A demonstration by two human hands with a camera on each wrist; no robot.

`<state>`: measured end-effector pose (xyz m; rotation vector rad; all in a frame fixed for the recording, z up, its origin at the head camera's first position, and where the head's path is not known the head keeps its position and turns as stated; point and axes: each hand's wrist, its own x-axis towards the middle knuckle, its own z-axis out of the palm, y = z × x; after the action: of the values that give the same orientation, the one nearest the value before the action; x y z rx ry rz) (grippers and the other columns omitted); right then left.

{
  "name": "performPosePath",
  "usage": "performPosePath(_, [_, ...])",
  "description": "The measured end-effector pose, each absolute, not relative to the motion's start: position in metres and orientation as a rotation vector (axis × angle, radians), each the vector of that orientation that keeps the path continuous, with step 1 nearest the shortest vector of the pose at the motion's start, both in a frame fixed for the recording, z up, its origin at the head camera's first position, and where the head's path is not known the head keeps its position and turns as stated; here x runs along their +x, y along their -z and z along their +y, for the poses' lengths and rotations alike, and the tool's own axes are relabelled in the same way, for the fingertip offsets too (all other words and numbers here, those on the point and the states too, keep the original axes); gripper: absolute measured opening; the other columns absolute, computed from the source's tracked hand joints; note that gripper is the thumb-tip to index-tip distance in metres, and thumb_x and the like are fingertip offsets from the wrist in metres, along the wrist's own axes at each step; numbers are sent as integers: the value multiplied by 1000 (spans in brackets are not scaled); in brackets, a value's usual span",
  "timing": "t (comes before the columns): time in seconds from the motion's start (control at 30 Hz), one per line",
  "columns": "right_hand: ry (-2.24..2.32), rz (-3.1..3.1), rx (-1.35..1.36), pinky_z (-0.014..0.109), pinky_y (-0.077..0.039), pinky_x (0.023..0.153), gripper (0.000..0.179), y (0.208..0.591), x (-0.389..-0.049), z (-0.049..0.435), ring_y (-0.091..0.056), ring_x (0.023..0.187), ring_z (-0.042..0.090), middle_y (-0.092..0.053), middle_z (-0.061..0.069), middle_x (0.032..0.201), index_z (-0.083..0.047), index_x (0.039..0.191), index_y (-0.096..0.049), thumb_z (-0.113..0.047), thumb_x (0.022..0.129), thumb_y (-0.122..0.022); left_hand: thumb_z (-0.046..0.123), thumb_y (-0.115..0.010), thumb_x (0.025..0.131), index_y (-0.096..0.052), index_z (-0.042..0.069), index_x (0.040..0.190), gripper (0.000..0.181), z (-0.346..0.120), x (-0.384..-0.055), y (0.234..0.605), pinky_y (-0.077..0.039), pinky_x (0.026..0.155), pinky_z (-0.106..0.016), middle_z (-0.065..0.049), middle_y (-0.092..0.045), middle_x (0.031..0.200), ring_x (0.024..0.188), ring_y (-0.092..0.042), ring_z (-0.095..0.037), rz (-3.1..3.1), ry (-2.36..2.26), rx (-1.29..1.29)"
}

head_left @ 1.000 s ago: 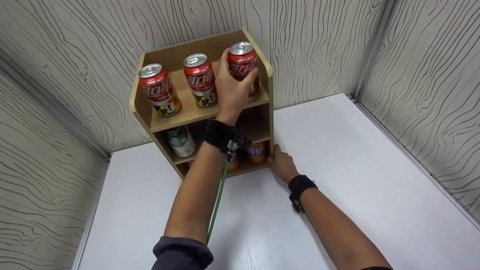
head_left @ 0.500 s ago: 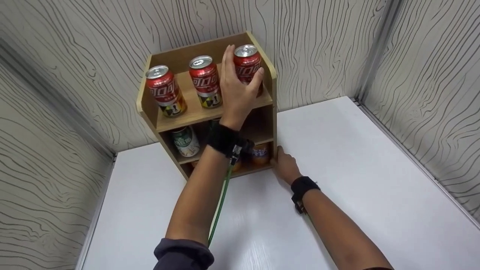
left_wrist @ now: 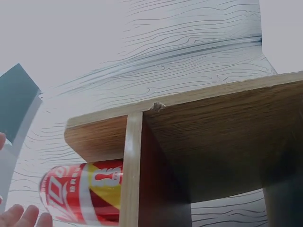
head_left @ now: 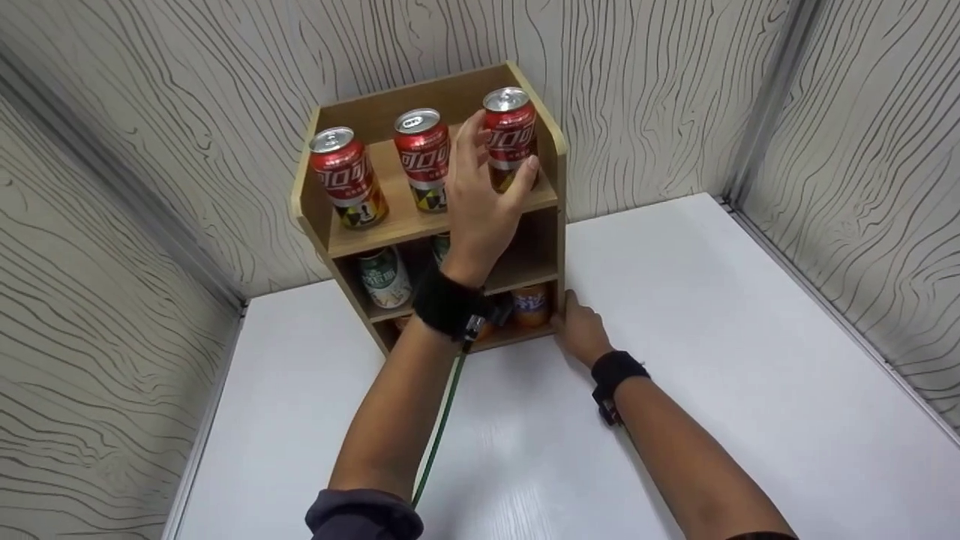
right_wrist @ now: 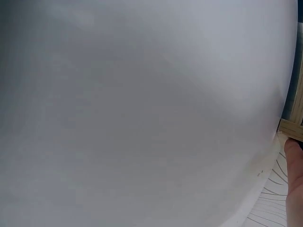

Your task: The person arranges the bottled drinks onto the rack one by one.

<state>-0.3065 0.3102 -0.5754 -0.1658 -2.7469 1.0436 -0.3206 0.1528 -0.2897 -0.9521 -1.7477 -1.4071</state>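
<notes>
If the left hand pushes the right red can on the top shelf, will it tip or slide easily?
The right red can stands upright, tall and narrow, so a high push would probably tip it. Its smooth metal may slide on the wooden shelf. The left hand is open beside it; the right hand touches the shelf's lower corner.

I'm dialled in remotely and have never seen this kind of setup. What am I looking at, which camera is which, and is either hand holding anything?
There is no machine here: a person works with two bare hands and wears three cameras. The large picture comes from the head and looks down at a white table bearing a small wooden three-tier shelf unit. Three red drink cans stand on its top tier; a green can and an orange can show on the tiers below. The left hand is spread around the rightmost red can, fingers loose, no firm grip visible. The right hand rests against the unit's lower right corner. The left wrist picture looks up past the shelf at that can; the right wrist picture shows mostly tabletop and one fingertip.
</notes>
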Motion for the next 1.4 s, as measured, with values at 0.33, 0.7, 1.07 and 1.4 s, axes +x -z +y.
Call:
performPosePath(0.33, [-1061,-2737,-173,46,-52,69,39,572,-308,322,-64,81,33,-63,19,89,7,126,-42,-17,97,-51,14,-70,90,-43,-3,138,57,126,-297,317,-44,98,-37,-17,-48,137,120,-51,-21,-1702,1392,-1000])
performPosePath(0.7, [-1119,-2756,-189,45,-52,74,39,572,-304,324,-64,89,33,-64,20,96,6,127,-41,-18,97,-50,16,-67,92,-43,-1,139,55,87,-279,373,-43,99,-44,-14,-51,135,121,-50,-31,-1819,1418,-910])
performPosePath(1.07, [-1097,-2749,-173,44,-51,70,35,572,-304,322,-63,83,31,-62,18,91,6,122,-42,-17,97,-50,15,-70,90,-49,1,135,52,37,-262,435,-44,98,-45,-10,-54,133,123,-50,-22,-1957,1365,-685])
performPosePath(1.4, [-1125,-2755,-159,48,-50,82,42,573,-308,313,-62,100,38,-62,27,107,9,130,-38,-16,98,-50,6,-72,87,-45,-4,136,57,-15,-271,471,-40,101,-43,-19,-47,135,127,-45,-27,-2023,1348,-343])
